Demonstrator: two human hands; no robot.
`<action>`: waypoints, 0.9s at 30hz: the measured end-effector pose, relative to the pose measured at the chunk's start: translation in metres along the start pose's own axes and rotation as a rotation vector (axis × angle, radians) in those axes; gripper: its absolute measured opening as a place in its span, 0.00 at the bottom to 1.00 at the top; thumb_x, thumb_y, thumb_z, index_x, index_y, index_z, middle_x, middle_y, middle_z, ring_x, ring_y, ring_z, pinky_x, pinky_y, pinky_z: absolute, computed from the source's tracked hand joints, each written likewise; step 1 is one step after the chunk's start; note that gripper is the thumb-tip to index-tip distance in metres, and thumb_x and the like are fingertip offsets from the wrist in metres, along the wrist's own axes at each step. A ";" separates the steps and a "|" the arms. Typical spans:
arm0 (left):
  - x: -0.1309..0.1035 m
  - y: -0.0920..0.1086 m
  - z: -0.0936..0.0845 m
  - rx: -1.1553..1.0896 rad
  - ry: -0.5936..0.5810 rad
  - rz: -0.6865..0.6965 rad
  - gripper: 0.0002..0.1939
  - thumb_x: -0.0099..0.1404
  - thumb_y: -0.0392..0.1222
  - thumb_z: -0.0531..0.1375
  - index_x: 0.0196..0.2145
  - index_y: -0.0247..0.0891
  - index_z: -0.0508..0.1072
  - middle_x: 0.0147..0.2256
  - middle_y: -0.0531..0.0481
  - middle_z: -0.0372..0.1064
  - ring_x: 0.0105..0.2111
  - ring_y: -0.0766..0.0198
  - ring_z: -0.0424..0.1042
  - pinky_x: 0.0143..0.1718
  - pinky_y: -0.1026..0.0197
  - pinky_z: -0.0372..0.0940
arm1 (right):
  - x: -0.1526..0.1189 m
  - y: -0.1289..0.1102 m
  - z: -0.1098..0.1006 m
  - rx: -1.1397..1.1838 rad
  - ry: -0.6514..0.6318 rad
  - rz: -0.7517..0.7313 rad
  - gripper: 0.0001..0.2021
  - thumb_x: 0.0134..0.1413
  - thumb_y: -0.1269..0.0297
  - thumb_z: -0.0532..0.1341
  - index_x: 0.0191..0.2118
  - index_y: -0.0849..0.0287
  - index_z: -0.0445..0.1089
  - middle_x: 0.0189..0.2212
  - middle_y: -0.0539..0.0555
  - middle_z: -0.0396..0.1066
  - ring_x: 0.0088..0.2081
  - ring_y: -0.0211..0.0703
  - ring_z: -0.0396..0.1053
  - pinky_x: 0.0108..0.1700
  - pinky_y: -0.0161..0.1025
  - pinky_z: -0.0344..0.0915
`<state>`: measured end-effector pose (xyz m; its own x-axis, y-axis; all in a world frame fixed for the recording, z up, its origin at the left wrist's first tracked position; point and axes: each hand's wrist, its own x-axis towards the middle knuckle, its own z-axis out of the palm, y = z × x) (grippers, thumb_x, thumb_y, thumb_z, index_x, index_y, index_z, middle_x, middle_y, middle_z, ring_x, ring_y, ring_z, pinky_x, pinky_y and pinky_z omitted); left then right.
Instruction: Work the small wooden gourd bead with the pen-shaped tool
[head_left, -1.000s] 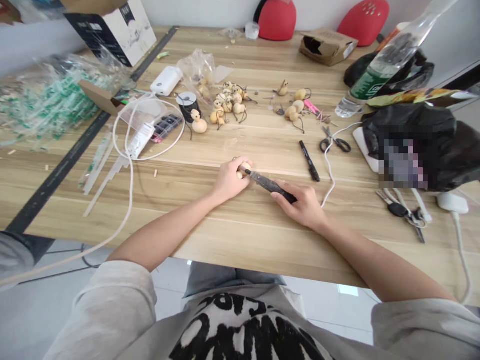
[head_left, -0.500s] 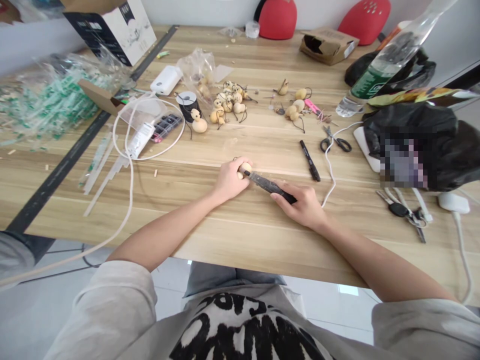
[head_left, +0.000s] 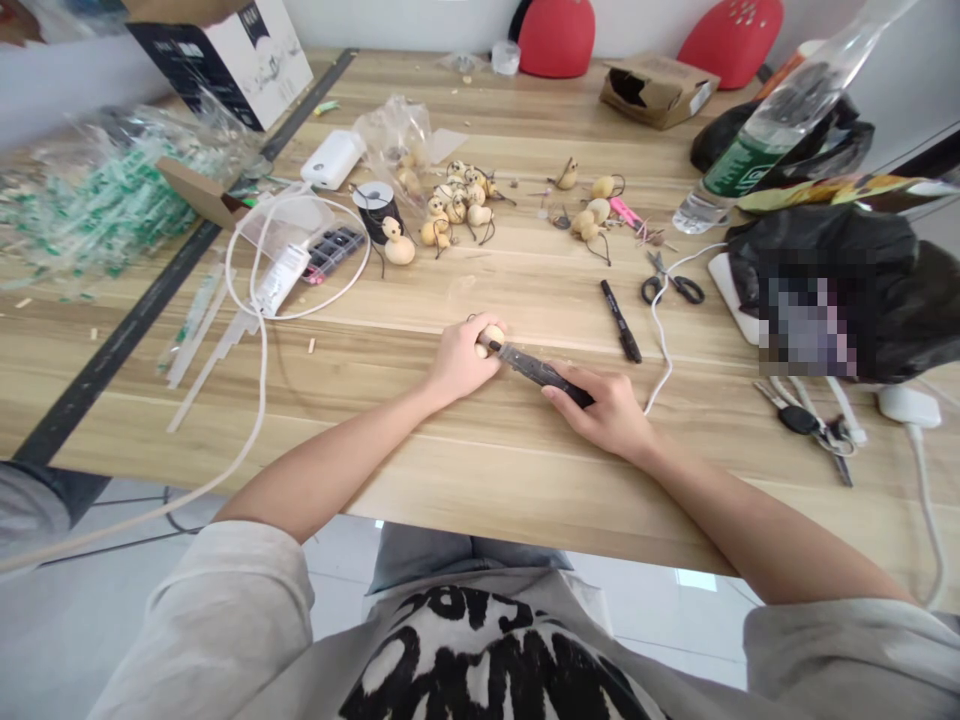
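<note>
Near the table's middle, my left hand (head_left: 462, 358) is closed round a small pale gourd (head_left: 494, 334), part of which its fingers hide. My right hand (head_left: 604, 408) grips a dark handheld tool (head_left: 536, 368), whose tip meets the gourd's right side. Beyond them lies a cluster of small gourds (head_left: 455, 205) with drawn faces and dark cords. One gourd with a face (head_left: 398, 248) rests beside a spool of black cord (head_left: 377, 208). More plain gourds (head_left: 587, 222) sit to the right, by a pink item (head_left: 622, 211).
A black marker (head_left: 620, 321), scissors (head_left: 673, 288), keys (head_left: 799, 418) and a tilted water bottle (head_left: 739, 160) are on the right. At the left are a white cable (head_left: 262, 390), glue sticks (head_left: 214, 365), a box (head_left: 225, 65) and green-white packets (head_left: 97, 215).
</note>
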<state>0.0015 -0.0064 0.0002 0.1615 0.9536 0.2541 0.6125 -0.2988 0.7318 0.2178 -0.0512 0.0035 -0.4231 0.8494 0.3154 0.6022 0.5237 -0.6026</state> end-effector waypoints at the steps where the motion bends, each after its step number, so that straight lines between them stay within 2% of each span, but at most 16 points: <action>1: 0.000 0.000 0.000 0.002 -0.003 -0.002 0.12 0.50 0.33 0.59 0.35 0.37 0.72 0.31 0.52 0.73 0.28 0.67 0.68 0.34 0.65 0.63 | 0.000 0.000 0.000 -0.004 -0.002 -0.001 0.17 0.59 0.59 0.57 0.51 0.56 0.71 0.37 0.55 0.78 0.36 0.47 0.76 0.38 0.39 0.71; 9: 0.000 0.001 0.000 -0.009 0.013 0.006 0.10 0.52 0.37 0.60 0.35 0.37 0.72 0.34 0.50 0.75 0.31 0.66 0.70 0.37 0.64 0.64 | 0.001 -0.002 -0.001 0.024 0.027 0.026 0.17 0.59 0.60 0.56 0.52 0.57 0.71 0.33 0.53 0.78 0.32 0.44 0.75 0.35 0.38 0.70; 17: 0.000 -0.001 0.000 0.002 0.005 0.004 0.13 0.50 0.32 0.59 0.36 0.37 0.72 0.31 0.52 0.73 0.28 0.66 0.68 0.33 0.65 0.62 | 0.000 -0.001 0.000 0.003 -0.002 -0.014 0.16 0.59 0.61 0.57 0.51 0.57 0.71 0.38 0.55 0.78 0.39 0.48 0.76 0.39 0.40 0.71; 27: 0.000 -0.002 0.001 -0.015 -0.011 0.011 0.12 0.50 0.33 0.59 0.36 0.37 0.73 0.31 0.51 0.74 0.29 0.66 0.68 0.34 0.65 0.62 | 0.000 0.000 0.000 -0.010 -0.008 -0.013 0.17 0.59 0.61 0.57 0.51 0.58 0.71 0.39 0.56 0.78 0.39 0.48 0.76 0.40 0.39 0.71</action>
<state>0.0007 -0.0061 -0.0018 0.1764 0.9507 0.2551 0.5992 -0.3094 0.7384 0.2177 -0.0511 0.0033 -0.4362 0.8422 0.3170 0.6036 0.5351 -0.5911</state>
